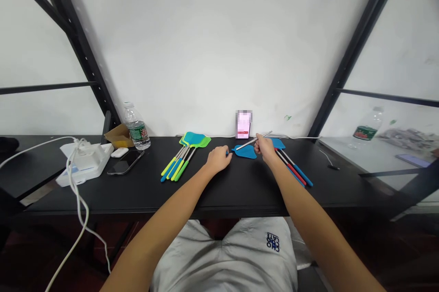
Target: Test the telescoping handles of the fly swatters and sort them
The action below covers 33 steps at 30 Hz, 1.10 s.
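Steel fly-swatter shaft (252, 141) is gripped closed in right hand (265, 146), over blue swatter head (245, 152) lying on black desk (137, 193). Left hand (217, 158) is curled against the head's tip; hold cannot be confirmed.

The upright phone's screen (243, 124) is blurred, the left hand (217, 159) hides most of the blue tip (227, 151) it pinches, the right hand (265, 146) covers part of a metal rod (248, 142), and the white cable (79, 209) runs off the bottom edge
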Available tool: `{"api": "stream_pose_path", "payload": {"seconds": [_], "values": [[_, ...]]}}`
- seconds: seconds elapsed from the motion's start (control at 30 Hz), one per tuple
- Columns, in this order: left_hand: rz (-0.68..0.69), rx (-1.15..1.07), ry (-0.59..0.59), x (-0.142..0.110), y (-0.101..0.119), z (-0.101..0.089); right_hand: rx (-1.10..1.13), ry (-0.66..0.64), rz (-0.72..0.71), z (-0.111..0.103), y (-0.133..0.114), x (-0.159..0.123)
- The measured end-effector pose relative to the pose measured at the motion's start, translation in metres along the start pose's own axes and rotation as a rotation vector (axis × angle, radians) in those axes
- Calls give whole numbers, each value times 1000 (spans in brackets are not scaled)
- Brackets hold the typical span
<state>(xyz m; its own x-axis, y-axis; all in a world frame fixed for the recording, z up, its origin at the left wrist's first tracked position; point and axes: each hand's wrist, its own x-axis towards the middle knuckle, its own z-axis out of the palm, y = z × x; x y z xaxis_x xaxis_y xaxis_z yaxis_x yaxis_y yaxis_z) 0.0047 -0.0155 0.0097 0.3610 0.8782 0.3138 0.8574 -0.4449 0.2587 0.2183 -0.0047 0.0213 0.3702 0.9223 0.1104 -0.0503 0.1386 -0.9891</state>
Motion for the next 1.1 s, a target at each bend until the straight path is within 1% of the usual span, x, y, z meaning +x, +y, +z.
{"api": "stream_pose_path", "payload": {"seconds": [0.27,0.37,0.5,0.63,0.8,0.93,1.0,1.1], "values": [[8,-4,-15,3,-6,5,-80,-9,-29,1,0,-4],[27,9,-9,4,-9,7,-108,-41,-27,2,-1,-7],[21,45,-3,5,-10,7,-120,-101,-72,1,1,-6],[-12,74,-12,4,-9,5,-101,-48,-104,0,4,-1],[-35,106,-23,4,-8,3,-84,-24,-57,0,7,2],[-37,118,-32,3,-8,3,-102,46,-103,-1,10,6],[-38,119,-41,3,-8,2,-74,75,-116,-2,10,8],[-44,111,-58,3,-7,1,-9,70,-91,-3,7,9]]}}
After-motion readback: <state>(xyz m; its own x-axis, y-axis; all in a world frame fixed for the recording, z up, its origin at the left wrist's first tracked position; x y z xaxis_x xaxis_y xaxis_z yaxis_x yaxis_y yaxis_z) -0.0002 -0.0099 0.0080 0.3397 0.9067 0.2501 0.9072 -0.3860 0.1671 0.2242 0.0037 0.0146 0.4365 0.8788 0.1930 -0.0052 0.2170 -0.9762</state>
